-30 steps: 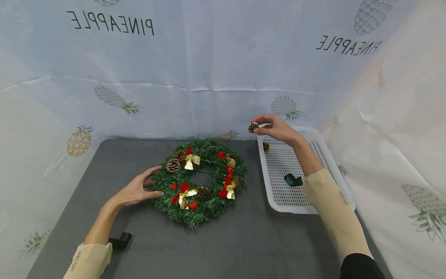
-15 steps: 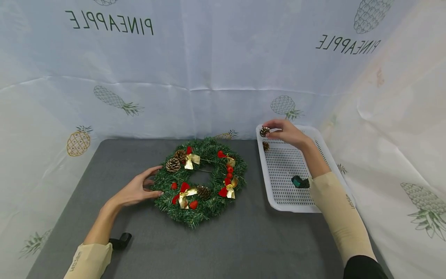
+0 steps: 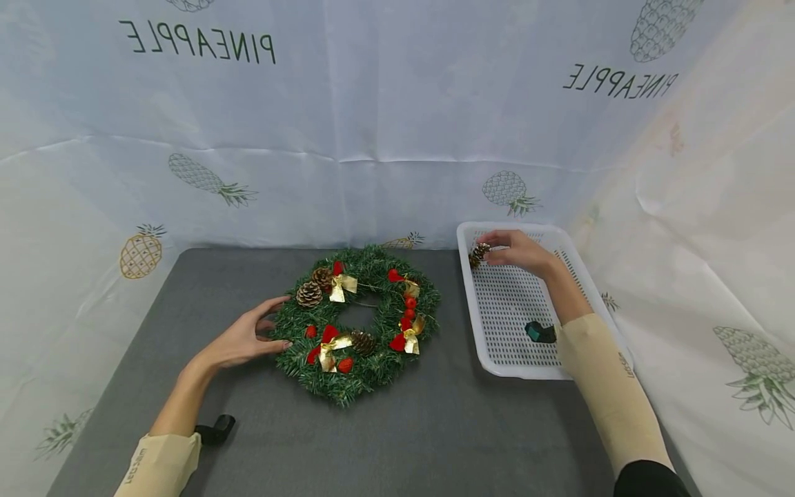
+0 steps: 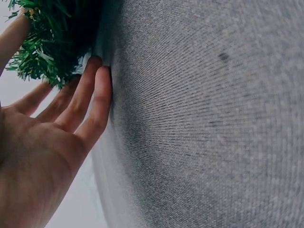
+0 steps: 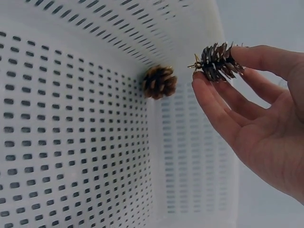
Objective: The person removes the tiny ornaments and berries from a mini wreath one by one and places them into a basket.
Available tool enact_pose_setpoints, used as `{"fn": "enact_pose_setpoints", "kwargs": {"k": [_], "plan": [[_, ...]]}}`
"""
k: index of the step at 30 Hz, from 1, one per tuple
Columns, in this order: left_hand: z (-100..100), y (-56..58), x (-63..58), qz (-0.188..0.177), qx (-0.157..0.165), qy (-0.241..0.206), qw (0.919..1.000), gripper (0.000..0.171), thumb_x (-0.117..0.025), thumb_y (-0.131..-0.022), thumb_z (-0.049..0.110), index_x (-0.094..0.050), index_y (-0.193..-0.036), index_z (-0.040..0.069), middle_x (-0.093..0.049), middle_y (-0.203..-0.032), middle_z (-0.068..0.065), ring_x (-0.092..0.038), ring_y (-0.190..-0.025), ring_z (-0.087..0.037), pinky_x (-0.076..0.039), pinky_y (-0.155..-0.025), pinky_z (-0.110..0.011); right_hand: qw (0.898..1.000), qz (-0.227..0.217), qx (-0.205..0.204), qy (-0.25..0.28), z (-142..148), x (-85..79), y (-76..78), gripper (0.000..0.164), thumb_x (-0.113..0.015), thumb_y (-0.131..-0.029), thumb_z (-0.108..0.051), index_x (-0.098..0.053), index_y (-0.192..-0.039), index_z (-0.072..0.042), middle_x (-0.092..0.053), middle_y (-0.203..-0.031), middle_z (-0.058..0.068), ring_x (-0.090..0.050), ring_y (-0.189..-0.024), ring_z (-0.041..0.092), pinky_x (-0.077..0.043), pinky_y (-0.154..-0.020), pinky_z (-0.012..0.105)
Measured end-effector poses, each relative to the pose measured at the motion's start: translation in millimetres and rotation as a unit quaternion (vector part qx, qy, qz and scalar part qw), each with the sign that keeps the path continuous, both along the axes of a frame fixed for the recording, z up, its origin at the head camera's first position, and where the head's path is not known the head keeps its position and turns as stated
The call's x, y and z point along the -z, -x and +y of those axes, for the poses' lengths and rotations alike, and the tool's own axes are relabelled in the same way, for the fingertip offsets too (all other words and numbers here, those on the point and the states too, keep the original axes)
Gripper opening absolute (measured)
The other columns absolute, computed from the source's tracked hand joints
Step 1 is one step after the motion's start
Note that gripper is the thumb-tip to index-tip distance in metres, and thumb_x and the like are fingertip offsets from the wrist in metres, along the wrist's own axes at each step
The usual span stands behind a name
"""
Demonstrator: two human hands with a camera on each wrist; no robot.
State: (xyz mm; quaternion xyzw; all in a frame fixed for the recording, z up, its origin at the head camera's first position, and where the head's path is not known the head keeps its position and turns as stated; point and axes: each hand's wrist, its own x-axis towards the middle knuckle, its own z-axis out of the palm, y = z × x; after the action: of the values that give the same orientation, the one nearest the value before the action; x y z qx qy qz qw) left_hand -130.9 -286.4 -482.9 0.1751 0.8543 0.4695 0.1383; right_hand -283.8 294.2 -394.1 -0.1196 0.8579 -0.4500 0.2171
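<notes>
In the head view my left hand [image 3: 248, 335] rests at the left edge of a green Christmas wreath [image 3: 373, 373]. The left wrist view shows its fingers [image 4: 78, 104] fairly straight, their tips touching the lower foliage. Over the white basket [image 3: 475, 324], my right hand [image 3: 518, 252] pinches a small pine cone [image 5: 218, 61] with whitish-edged scales and a golden wire loop. Just beyond its fingertips, a browner pine cone [image 5: 159, 81] lies in the basket's corner. The wreath carries golden bows [image 3: 343, 286], red berries [image 3: 410, 302] and several pine cones [image 3: 308, 295].
The grey table [image 3: 397, 442] bears both the wreath and the basket. A white pineapple-print curtain [image 3: 373, 103] stands behind and at both sides. Black wrist-camera mounts show beside the left forearm [image 3: 216, 429] and in front of the basket floor [image 3: 539, 333].
My right hand, pinching the pine cone, has moved right and then down into the basket's upper left corner, near the other cone. The left hand and the wreath stay put.
</notes>
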Motion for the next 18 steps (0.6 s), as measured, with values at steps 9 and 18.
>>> {"fn": "enact_pose_setpoints", "kwargs": {"k": [9, 18], "plan": [[0, 0.0, 0.6, -0.002, -0.001, -0.003, 1.0, 0.091, -0.081, -0.098, 0.016, -0.028, -0.17, 0.002, -0.033, -0.166, -0.042, -0.069, -0.124, -0.049, -0.064, -0.088, -0.041, 1.0, -0.016, 0.003, -0.015, 9, 18.1, 0.7, 0.045, -0.067, -0.106, -0.01, -0.057, -0.149, -0.001, -0.057, -0.154, 0.026, -0.064, -0.133, 0.04, -0.054, -0.113, 0.059], [1, 0.0, 0.2, -0.008, -0.003, -0.005, 0.9999, 0.092, -0.081, -0.098, 0.016, -0.027, -0.171, 0.002, -0.031, -0.166, -0.043, -0.072, -0.119, -0.042, -0.064, -0.084, -0.034, 0.999, -0.038, -0.02, -0.02, 10, 30.7, -1.3, 0.048, -0.066, -0.108, -0.011, -0.053, -0.152, 0.004, -0.056, -0.151, 0.032, -0.065, -0.134, 0.046, -0.055, -0.113, 0.057]]}}
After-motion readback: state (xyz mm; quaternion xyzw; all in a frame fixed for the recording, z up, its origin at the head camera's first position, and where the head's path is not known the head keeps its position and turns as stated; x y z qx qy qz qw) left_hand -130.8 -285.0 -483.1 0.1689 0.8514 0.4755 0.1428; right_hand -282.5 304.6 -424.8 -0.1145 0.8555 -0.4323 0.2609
